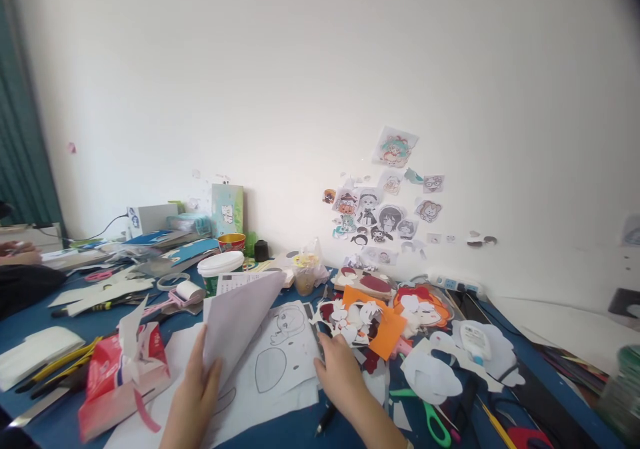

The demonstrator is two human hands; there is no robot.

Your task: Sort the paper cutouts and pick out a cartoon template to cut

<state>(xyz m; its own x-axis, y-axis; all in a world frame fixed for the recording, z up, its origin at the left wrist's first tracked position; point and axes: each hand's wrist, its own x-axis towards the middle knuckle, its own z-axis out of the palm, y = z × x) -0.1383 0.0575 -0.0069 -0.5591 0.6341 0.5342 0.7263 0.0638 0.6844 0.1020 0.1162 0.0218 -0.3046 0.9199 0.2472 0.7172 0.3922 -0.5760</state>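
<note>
My left hand [197, 382] is closed on a sheet of paper [235, 322], thumb on one side and fingers on the other. The sheet is raised and tilted, its far edge folding to the right. Under and beside it lies a white sheet with line drawings [283, 356], showing a figure's head and a large rounded shape. At that sheet's right edge rests my right hand [343, 372], thumb and forefinger apart, with no object visible between them. A black pen [326, 420] lies just below the right hand.
A red tissue pack [125, 376] lies at left, near yellow-handled tools [65, 362]. Paper cutouts [357, 322] and an orange sheet [395, 329] crowd the right, with green scissors [434, 422] and a glue bottle [474, 342]. Behind stand a white-lidded tub [220, 262] and a cup [305, 277].
</note>
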